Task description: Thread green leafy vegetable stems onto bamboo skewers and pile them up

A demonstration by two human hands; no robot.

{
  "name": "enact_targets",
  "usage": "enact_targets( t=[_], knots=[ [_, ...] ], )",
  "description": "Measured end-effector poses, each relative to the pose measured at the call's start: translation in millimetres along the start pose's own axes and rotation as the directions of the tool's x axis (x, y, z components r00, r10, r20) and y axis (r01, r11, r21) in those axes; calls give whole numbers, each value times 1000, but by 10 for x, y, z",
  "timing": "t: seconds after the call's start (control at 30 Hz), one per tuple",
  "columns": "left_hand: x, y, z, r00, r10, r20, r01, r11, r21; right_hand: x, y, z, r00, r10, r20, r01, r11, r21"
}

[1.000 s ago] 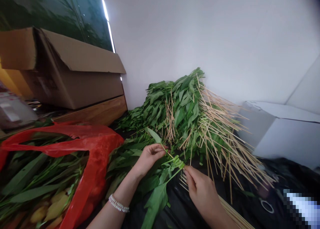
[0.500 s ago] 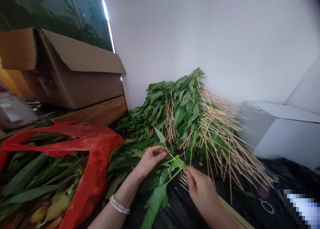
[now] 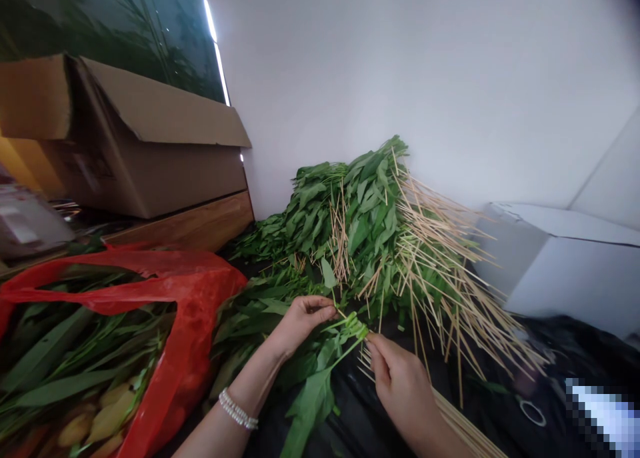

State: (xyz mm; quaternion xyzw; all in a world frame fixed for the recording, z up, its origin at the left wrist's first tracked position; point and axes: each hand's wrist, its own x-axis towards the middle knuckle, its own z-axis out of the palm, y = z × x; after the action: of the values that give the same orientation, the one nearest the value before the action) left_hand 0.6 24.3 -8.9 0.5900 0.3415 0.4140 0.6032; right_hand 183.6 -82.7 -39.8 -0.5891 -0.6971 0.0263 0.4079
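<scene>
My left hand (image 3: pixel 300 321) pinches the stem of a green leaf (image 3: pixel 328 273), whose blade stands up above the fingers. My right hand (image 3: pixel 400 381) is closed on a thin bamboo skewer (image 3: pixel 364 337) with folded green leaves (image 3: pixel 350 326) threaded on its tip, right beside the left fingertips. More leaves (image 3: pixel 310 395) hang down from the skewer between my two wrists. Behind both hands lies a tall pile of leaf-loaded skewers (image 3: pixel 395 245), sticks fanning to the right.
A red plastic bag (image 3: pixel 190 311) full of long leaves and yellowish pieces lies at the left. A cardboard box (image 3: pixel 135 145) stands on a wooden ledge behind it. A white box (image 3: pixel 565 265) sits at the right. Loose skewers (image 3: pixel 465 428) lie on black sheeting.
The leaf in my left hand has swung to the right and more upright, nearer the skewer tip. My right hand has edged slightly toward the left hand.
</scene>
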Motion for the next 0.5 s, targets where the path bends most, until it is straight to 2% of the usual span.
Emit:
enact_targets(
  t=[0.13,0.3,0.43,0.5],
  knots=[
    [-11,8,62,999,-28,44,30,999,-40,-6,-6,10,1000,5,-6,-5,1000,13],
    [-17,8,113,995,53,79,-50,998,-36,4,-22,3,1000,-5,-2,5,1000,20],
    [-21,-3,102,990,20,138,-16,999,-31,17,-21,-4,999,-42,-31,43,999,13],
    [-19,8,67,994,39,99,-35,998,-43,22,-14,-9,997,-65,-46,65,998,3]
  ],
)
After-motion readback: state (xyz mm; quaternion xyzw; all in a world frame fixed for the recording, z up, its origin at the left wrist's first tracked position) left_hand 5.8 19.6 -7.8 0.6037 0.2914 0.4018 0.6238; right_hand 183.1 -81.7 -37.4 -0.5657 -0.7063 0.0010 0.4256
